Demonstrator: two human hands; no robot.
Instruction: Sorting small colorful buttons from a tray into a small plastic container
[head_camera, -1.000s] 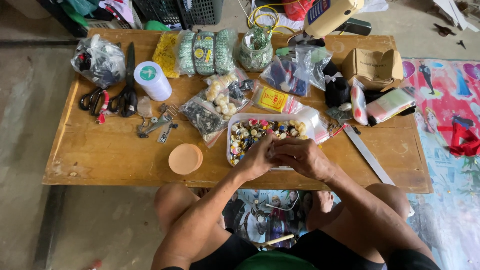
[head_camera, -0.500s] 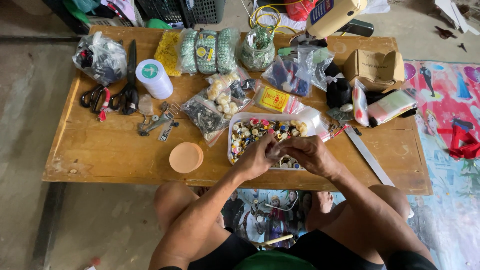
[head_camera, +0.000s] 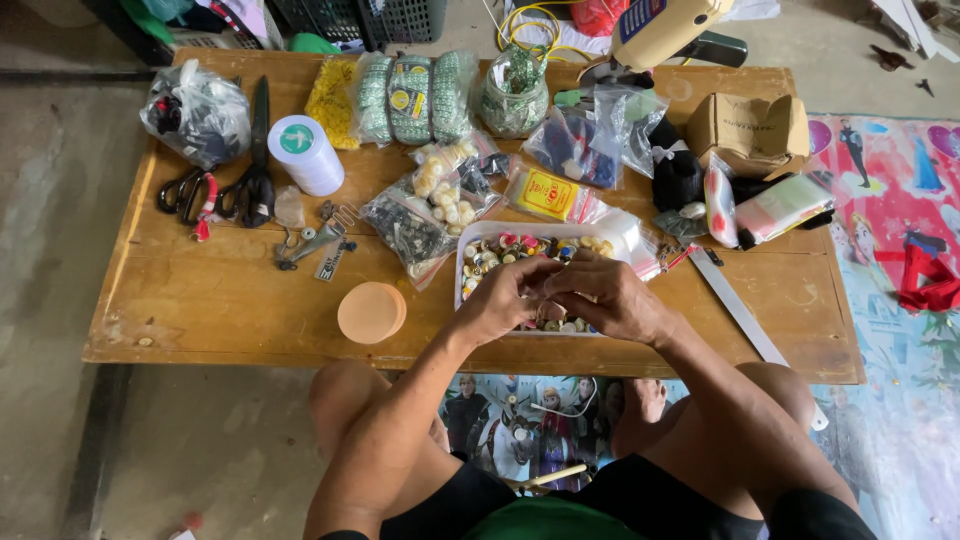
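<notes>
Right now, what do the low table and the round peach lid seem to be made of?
The low table looks like wood with a worn yellowish varnish: grain and plank seams show. The round peach lid seems plastic, smooth and matte, evenly coloured; this is less certain.

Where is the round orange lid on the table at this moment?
In the head view the round orange lid lies flat near the table's front edge, apart from the white tray of buttons and the left hand.

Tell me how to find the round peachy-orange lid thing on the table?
Start at the long wooden table and find the white tray of buttons under the person's left hand and right hand. Just left of that tray lies the round lid, alone on bare wood. It is flat, plain peach-orange, unlike the taller white spool farther back.
</notes>
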